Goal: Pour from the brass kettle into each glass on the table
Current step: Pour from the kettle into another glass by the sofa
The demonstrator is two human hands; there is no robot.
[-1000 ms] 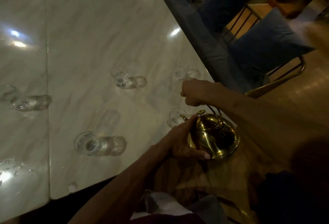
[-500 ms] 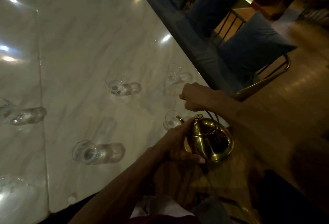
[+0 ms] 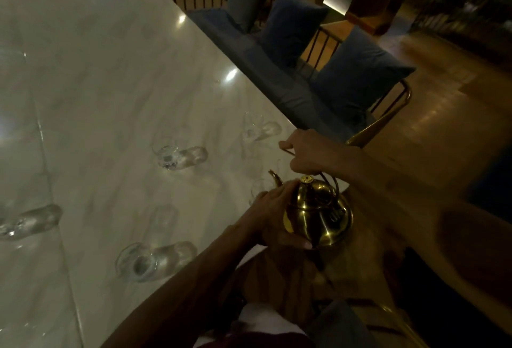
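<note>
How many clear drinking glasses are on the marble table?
5 seen: far one by the right edge, a middle one, one at the kettle spout, near-centre one, left-edge one. More may be hidden.

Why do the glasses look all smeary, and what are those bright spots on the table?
In the head view the room is dim and the camera is moving, so the glasses, like the nearest one, smear sideways into streaks. The bright spots are lamp glare on the shiny marble table. The brass kettle stays fairly sharp and glints. The wide lens bends the table edge.
</note>
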